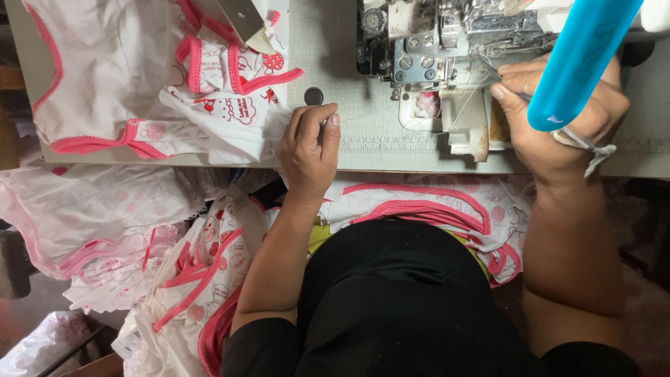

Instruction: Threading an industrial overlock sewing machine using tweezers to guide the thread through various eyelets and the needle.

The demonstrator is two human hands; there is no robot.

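The right hand (558, 119) is closed in a pinch around slim metal tweezers (504, 75), thumb and forefinger pressing the shaft, with the tips aimed up and left into the metal workings of the overlock sewing machine (447, 49). The tweezers are thin, silver and slightly angled; a white cord or strip of cloth (593, 150) trails across the back of that hand. A thick bright-blue tube (579, 59) crosses in front of the hand, hiding part of the knuckles.

The left hand (309, 150) lies left of the machine, palm down on the grey table (370, 136), fingers curled with thumb and forefinger nipped together on a fine pale thread (366, 115) that runs toward the machine. A small dark round button (314, 95) sits just above those fingertips.

Further left of the machine, a heap of white garments (209, 91) printed with red figures and edged in pink binding lies on the table. More of the same white-and-pink pieces (419, 206) lie in the person's lap below the machine and spill down (188, 279) at the lower left.
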